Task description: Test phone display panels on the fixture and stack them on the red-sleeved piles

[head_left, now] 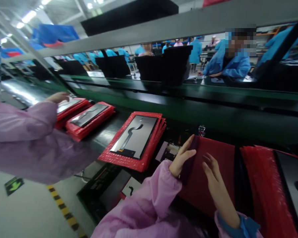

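A dark red, flat sheet or panel (215, 175) lies in front of me, with a darker purplish band along its left side. My left hand (183, 157) rests at that side, its fingers stretched along the edge and the thumb over the band; I cannot see it gripping anything. Above the red surface, my right hand (215, 172) is open with fingers apart. Left of my hands is a display panel (134, 137) with a black ribbon cable, on stacked red bubble-wrap sleeves (125, 161). Another panel (294, 178) lies at the right on red bubble wrap (265, 178).
A co-worker's sleeve (20, 138) reaches in from the left, the hand over another wrapped stack. More panels (89, 115) lie on red wrap there. A green ledge (139, 102) and black bins (164, 66) stand ahead. Below left is an open dark drawer or tray (94, 195).
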Motion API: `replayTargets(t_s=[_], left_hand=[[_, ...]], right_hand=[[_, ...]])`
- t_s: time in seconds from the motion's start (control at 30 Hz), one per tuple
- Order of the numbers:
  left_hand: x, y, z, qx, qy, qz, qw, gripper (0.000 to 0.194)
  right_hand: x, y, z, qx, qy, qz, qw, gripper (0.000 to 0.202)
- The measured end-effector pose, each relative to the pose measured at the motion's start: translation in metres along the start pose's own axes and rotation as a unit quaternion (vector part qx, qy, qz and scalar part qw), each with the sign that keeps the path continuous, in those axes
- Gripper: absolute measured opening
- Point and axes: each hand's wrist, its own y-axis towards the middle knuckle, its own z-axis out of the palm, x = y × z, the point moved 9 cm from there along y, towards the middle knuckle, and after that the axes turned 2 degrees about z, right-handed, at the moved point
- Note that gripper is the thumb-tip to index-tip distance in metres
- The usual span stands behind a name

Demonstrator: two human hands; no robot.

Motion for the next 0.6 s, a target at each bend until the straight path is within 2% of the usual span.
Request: replayTargets(t_s=[0.07, 0.13, 0.2, 0.3, 0.37, 0.47, 0.6], left_hand=[[0.002, 0.0, 0.003, 0.007, -0.006, 0.002, 1.0, 0.079], [0.003, 0.001, 0.007, 0.021, -0.005, 0.005, 1.0, 0.08], [0.004, 0.003, 0.008, 0.024, -0.001, 0.011, 1.0, 0.081], [0.003, 0.007, 0.006, 0.025, 0.009, 0.031, 0.999, 0.082], [0.001, 0.011, 0.008, 0.051, 0.012, 0.044, 0.998, 0.086], [-0.006, 0.014, 0.011, 0.089, 0.008, 0.072, 0.993, 0.091], [-0.009, 0.015, 0.006, 0.095, 0.008, 0.097, 0.991, 0.087]], right_hand=[[-0.015, 0.009, 0.008, 0.005, 0.011, 0.038, 0.999, 0.072], [-0.009, 0.009, 0.018, 0.027, 0.018, 0.03, 0.999, 0.07], [0.015, 0.003, 0.021, 0.04, 0.028, -0.032, 0.998, 0.062], [0.057, -0.001, 0.01, 0.031, 0.028, -0.147, 0.988, 0.051], [0.071, 0.007, 0.003, 0.028, -0.003, -0.195, 0.98, 0.047], [0.065, 0.036, -0.003, 0.014, -0.082, -0.229, 0.97, 0.047], [0.026, 0.073, 0.0, -0.001, -0.142, -0.222, 0.964, 0.05]])
